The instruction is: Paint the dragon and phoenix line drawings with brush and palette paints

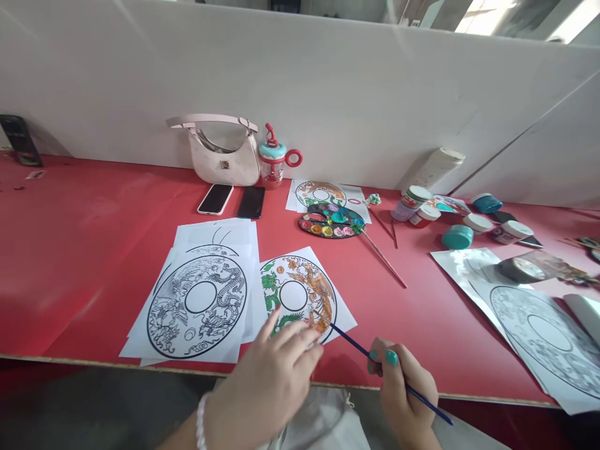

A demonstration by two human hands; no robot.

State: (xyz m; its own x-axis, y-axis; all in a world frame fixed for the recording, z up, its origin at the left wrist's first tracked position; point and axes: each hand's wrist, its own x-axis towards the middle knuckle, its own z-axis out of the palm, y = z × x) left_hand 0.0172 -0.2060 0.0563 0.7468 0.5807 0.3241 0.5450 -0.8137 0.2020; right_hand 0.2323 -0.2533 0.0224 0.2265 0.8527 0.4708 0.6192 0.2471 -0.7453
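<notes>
My right hand [403, 387] grips a dark blue paintbrush [351, 342], its tip touching the lower right of a printed sheet [344, 315]. The sheet bears a ring of dragon and bird figures, some painted green and orange. Across the lower part of that sheet lies my left hand [284, 362], fingers spread, hiding some of the drawing. Left of it is a stack of similar sheets [197, 306], the top one unpainted. Beyond the painted sheet sits a paint palette [332, 222] with several colours in its wells and another brush [384, 259] resting against it.
At the back stand a white handbag [225, 159] and a lidded cup [273, 164], with a white phone [215, 199] and a black phone [251, 202] before them. Several paint jars [458, 237] crowd the right. A water bottle [525, 265] lies on more sheets [515, 337] there.
</notes>
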